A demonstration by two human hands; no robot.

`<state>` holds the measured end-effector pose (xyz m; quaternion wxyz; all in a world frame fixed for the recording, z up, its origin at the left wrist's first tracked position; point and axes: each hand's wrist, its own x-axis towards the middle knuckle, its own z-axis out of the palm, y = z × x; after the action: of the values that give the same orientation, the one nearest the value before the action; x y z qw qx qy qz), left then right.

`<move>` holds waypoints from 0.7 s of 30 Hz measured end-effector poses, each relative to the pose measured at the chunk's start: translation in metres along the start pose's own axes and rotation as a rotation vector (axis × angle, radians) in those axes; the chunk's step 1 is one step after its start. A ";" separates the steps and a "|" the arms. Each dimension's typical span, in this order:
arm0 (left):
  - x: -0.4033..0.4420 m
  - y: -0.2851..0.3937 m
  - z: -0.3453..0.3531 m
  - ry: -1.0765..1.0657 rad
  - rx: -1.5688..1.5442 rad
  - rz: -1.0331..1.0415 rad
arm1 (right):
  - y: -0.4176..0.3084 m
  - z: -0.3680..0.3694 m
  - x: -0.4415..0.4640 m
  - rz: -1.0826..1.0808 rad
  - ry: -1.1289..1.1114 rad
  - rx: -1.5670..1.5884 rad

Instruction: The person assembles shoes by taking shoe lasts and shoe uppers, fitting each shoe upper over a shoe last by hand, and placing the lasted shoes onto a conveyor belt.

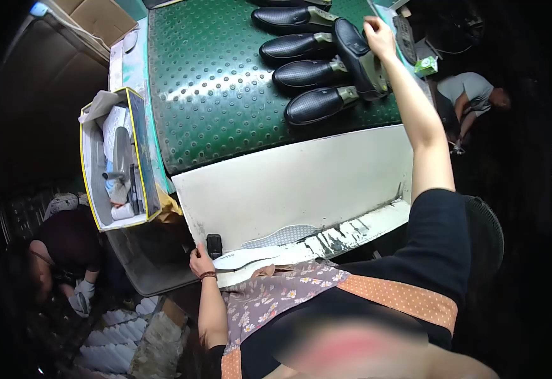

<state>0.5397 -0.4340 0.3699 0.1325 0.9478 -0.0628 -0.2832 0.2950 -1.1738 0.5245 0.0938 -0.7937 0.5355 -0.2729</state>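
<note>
Several black slip-on shoes lie in a row on the green studded conveyor belt, toes pointing left, with olive heel parts. Another black shoe lies across their heel ends. My right hand is beside this shoe's toe at the belt's right side, fingers curled together; what they hold, if anything, is hidden. Down at the left end of the white ledge, my left hand has its fingers curled by the edge, close to a small black box and the tip of a white insole. Its grip is unclear.
A yellow-edged box of tools and papers stands left of the belt. A grey dotted sheet lies on the ledge. A green carton sits at right. Co-workers are at lower left and upper right. White stacked pieces lie below.
</note>
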 end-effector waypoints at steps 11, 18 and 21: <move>0.000 -0.019 0.009 0.057 0.132 -0.021 | -0.035 0.152 0.156 -0.076 -0.741 0.144; -0.002 -0.062 0.033 0.234 0.177 0.017 | -0.034 0.167 0.163 0.118 -1.021 0.315; -0.001 -0.032 0.019 0.164 0.129 -0.022 | -0.003 0.177 0.158 0.139 -1.031 0.102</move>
<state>0.5297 -0.4077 0.3461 0.0727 0.9750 -0.0594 -0.2015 0.4356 -1.3408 0.4312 0.4018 -0.7820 0.4573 0.1342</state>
